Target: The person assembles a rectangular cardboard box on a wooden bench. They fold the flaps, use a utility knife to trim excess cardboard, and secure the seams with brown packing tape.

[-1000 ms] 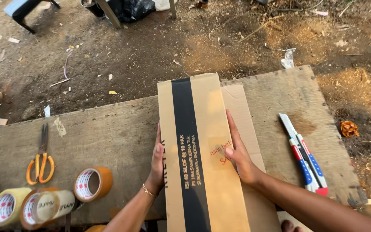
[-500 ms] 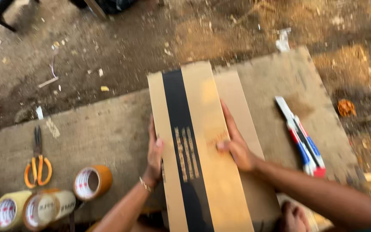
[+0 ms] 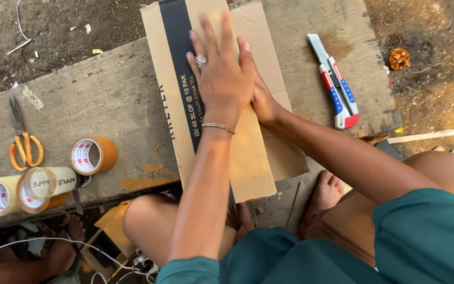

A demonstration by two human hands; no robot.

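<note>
Head view looks straight down on a flattened cardboard box with a black band running along its length, lying across a worn wooden counter and overhanging the near edge above the person's knees. The left hand lies flat on top of the box, fingers spread and stretched, a ring on one finger and a thin bracelet at the wrist; it grips nothing, it only presses down. The right hand sits just beside and partly under the left, against the fold of the box; most of it is hidden, so I cannot tell whether it is open or closed.

By my reading, the step in hand is pressing the cardboard flat along its crease. The next move would call for steady pressure along the fold while the overhanging end stays level.

To the right of the box, well apart from it, two utility knives lie side by side on the counter. To the left sit rolls of packing tape: a brown roll nearest the box, a clear roll lying on its side, and a pale roll at the edge. Orange-handled scissors lie beyond them. Dirt ground shows past the counter.
</note>
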